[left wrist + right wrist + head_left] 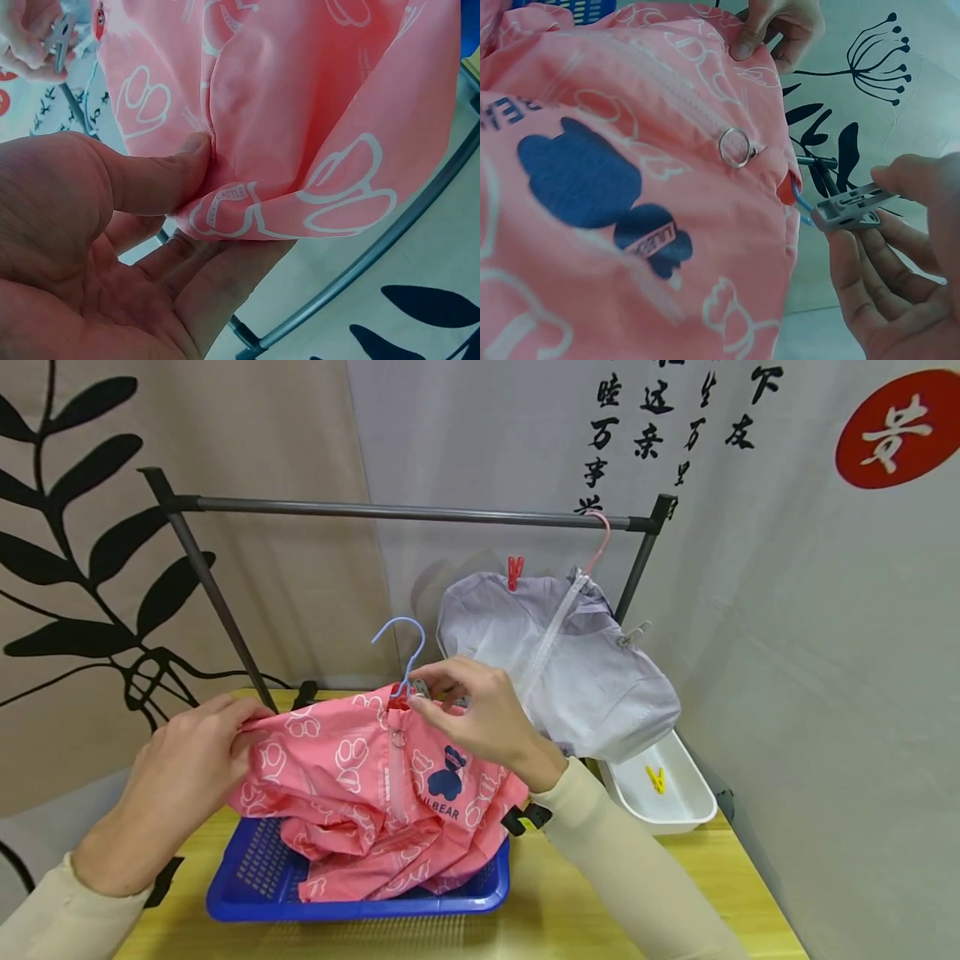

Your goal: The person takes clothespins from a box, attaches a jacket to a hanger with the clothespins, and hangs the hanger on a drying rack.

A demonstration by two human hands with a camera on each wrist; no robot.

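Basket (360,910) under garment (337,793); tray (688,793) — yellow clip (657,780)

The jacket (348,839) looks smooth, faintly glossy cloth; the grey peg (840,211) matt plastic; the zip ring (721,148) shiny metal; basket (360,910) and tray (628,785) glossy plastic; bench (600,902) smooth wood.
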